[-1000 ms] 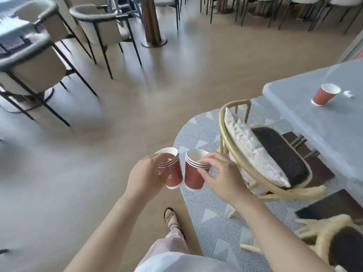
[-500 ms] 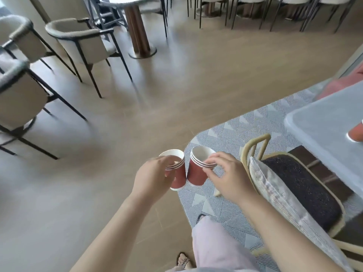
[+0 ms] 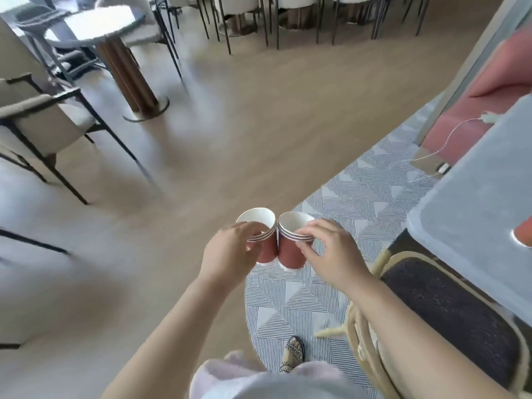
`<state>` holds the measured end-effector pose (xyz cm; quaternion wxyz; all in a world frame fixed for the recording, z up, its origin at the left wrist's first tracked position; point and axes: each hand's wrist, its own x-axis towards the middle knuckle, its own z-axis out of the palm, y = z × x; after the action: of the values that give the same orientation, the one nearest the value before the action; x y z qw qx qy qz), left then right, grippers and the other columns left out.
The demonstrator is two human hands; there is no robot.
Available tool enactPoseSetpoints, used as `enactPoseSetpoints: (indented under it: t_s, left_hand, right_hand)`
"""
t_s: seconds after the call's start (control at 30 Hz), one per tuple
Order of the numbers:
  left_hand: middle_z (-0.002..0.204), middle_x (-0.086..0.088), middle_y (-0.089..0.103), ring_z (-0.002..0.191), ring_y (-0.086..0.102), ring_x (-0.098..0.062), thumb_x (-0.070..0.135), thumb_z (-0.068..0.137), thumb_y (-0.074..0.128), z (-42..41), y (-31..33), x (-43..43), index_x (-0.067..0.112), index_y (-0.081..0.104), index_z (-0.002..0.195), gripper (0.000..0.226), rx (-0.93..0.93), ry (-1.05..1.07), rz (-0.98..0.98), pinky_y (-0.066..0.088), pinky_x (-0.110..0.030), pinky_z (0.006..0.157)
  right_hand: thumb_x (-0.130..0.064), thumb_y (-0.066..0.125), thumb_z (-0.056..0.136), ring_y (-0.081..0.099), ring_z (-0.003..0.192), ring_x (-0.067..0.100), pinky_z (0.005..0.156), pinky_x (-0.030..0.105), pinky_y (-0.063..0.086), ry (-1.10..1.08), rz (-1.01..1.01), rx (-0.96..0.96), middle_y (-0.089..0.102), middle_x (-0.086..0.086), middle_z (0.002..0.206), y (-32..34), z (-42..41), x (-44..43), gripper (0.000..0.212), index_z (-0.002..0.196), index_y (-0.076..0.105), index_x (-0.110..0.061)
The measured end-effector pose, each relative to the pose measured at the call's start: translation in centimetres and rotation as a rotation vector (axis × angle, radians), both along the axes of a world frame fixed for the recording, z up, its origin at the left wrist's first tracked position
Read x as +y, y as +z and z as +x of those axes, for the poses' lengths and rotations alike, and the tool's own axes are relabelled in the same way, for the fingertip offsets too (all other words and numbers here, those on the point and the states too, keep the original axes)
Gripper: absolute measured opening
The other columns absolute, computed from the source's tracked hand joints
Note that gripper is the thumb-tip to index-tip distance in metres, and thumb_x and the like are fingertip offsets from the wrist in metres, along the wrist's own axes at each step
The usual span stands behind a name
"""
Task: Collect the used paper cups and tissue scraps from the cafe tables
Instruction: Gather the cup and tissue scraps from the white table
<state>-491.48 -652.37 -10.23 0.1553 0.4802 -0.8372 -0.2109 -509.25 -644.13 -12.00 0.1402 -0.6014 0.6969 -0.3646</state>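
Note:
I hold two red paper cups with white insides and striped rims side by side in front of me, their sides touching. My left hand (image 3: 230, 251) grips the left cup (image 3: 260, 226) round its rim. My right hand (image 3: 331, 251) pinches the right cup (image 3: 290, 249) just below its rim. A third red cup (image 3: 524, 237) lies at the right frame edge on the grey table (image 3: 475, 203), mostly cut off. A small white scrap (image 3: 489, 118) sits at that table's far corner.
A wicker chair with a dark seat (image 3: 440, 306) stands close on my right, on a patterned rug (image 3: 359, 203). A round pedestal table (image 3: 95, 24) and dark-legged chairs (image 3: 43, 119) stand at the left and back. A pink sofa (image 3: 495, 82) is at the far right.
The view has swung as I walk; the wicker chair and grey table slid toward the right edge. The two cups moved together and now touch. Both hands keep their grips.

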Motion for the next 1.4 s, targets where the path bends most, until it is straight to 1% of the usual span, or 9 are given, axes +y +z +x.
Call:
enactPoseSetpoints:
  t_s: [0.13,0.33,0.73,0.83,1.03,1.13,1.2,1.33,1.4]
  left_hand:
    - [0.095,0.013,0.069,0.085,0.062,-0.014,0.017,0.076,0.062,-4.1,-0.3,-4.9,0.035,0.066,0.095,0.027,-0.022,-0.142,0.027,0.046,-0.025,0.066]
    - [0.093,0.011,0.068,0.086,0.061,-0.014,0.018,0.075,0.061,-11.3,-1.1,-13.2,0.033,0.067,0.094,0.025,-0.013,-0.387,0.017,0.047,-0.026,0.067]
    - [0.106,0.006,0.068,0.099,0.059,-0.019,0.014,0.080,0.059,-25.3,-0.1,-27.5,0.033,0.065,0.106,0.033,-0.031,-0.892,-0.009,0.051,-0.034,0.076]
    - [0.105,0.005,0.067,0.097,0.059,-0.021,0.014,0.079,0.059,-27.9,0.0,-28.6,0.036,0.064,0.105,0.034,-0.035,-0.992,0.018,0.052,-0.036,0.074]
    - [0.097,0.002,0.068,0.088,0.061,-0.022,0.014,0.079,0.059,-33.9,0.0,-28.9,0.037,0.062,0.103,0.034,-0.034,-1.177,0.031,0.050,-0.030,0.066]
    - [0.103,0.004,0.067,0.094,0.060,-0.021,0.017,0.081,0.058,-37.5,0.0,-28.2,0.036,0.061,0.110,0.035,-0.060,-1.234,0.027,0.049,-0.031,0.072]
    - [0.106,0.006,0.066,0.097,0.059,-0.019,0.018,0.082,0.056,-40.0,-0.1,-27.6,0.037,0.060,0.112,0.036,-0.078,-1.270,0.025,0.050,-0.032,0.076]
    - [0.101,0.004,0.068,0.093,0.061,-0.022,0.017,0.080,0.058,-45.8,-0.3,-25.6,0.037,0.061,0.106,0.033,-0.073,-1.354,0.053,0.052,-0.039,0.074]
    - [0.101,0.005,0.068,0.094,0.061,-0.021,0.016,0.079,0.059,-49.0,-0.1,-24.2,0.036,0.062,0.105,0.033,-0.068,-1.390,0.053,0.051,-0.039,0.076]
  right_hand:
    - [-0.014,0.069,0.079,0.057,0.088,0.014,0.080,0.018,0.041,-0.122,0.008,-0.002,0.065,-0.004,0.088,-0.2,-3.1,-2.8,0.011,0.089,0.070,-0.013]
    - [-0.014,0.069,0.078,0.057,0.090,0.014,0.081,0.021,0.043,-0.340,0.020,0.002,0.065,-0.003,0.089,-1.4,-7.2,-7.3,0.011,0.089,0.068,-0.011]
    - [-0.006,0.073,0.074,0.061,0.088,0.021,0.082,0.032,0.049,-0.783,-0.042,0.046,0.068,0.003,0.090,0.4,-14.1,-16.6,0.012,0.086,0.069,-0.006]
    - [-0.007,0.073,0.074,0.060,0.088,0.020,0.081,0.027,0.047,-0.872,-0.025,0.034,0.068,0.003,0.090,0.2,-14.6,-17.0,0.013,0.086,0.069,-0.006]
    - [-0.010,0.073,0.075,0.061,0.089,0.018,0.079,0.023,0.046,-1.041,0.010,0.034,0.067,0.002,0.092,0.0,-17.6,-16.7,0.014,0.088,0.069,-0.008]
    - [-0.010,0.073,0.074,0.060,0.089,0.017,0.078,0.017,0.042,-1.109,0.008,0.043,0.067,0.001,0.093,-0.1,-19.8,-16.0,0.015,0.089,0.069,-0.011]
    - [-0.012,0.072,0.075,0.059,0.090,0.016,0.077,0.018,0.043,-1.164,0.011,0.030,0.066,-0.001,0.094,-0.3,-21.5,-15.3,0.015,0.089,0.069,-0.014]
    - [-0.011,0.074,0.073,0.059,0.090,0.018,0.078,0.016,0.040,-1.256,0.009,0.035,0.067,-0.002,0.093,-1.0,-25.6,-13.6,0.017,0.088,0.068,-0.014]
    - [-0.013,0.074,0.073,0.060,0.092,0.019,0.080,0.019,0.042,-1.295,0.022,0.034,0.067,-0.001,0.093,-1.1,-28.0,-12.3,0.017,0.089,0.069,-0.014]
